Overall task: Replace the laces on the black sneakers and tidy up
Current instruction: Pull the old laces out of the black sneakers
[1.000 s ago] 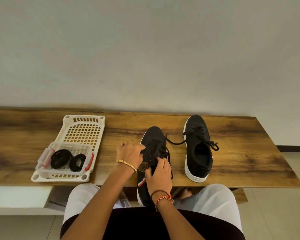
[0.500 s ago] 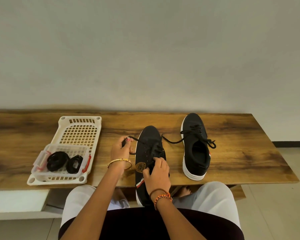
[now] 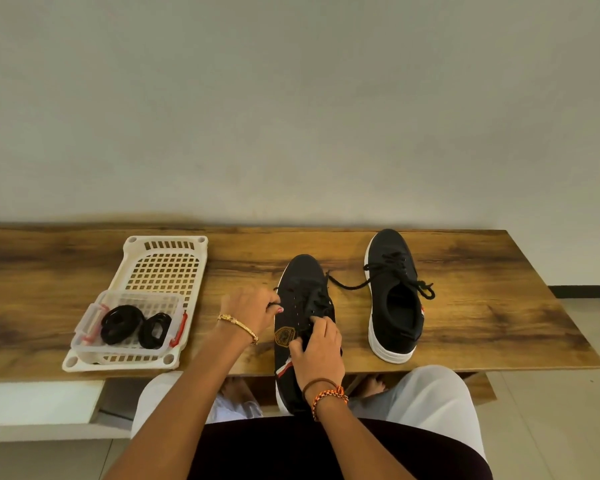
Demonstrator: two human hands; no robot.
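Your right hand (image 3: 317, 344) pinches the black lace (image 3: 314, 303) on the near black canvas sneaker (image 3: 300, 289) at the wooden table's (image 3: 499, 323) edge; your left hand (image 3: 248, 308), fingers curled, pinches lace beside it

Both bare forearms reach forward from the lower edge of the view, converging slightly. The left hand (image 3: 248, 308) is turned thumb-side inward, its fingers curled together in a pinch, a gold bangle at the wrist. The right hand (image 3: 321, 344) lies palm down with fingers bent and fingertips pressed close together, brown and orange thread bands around its wrist.
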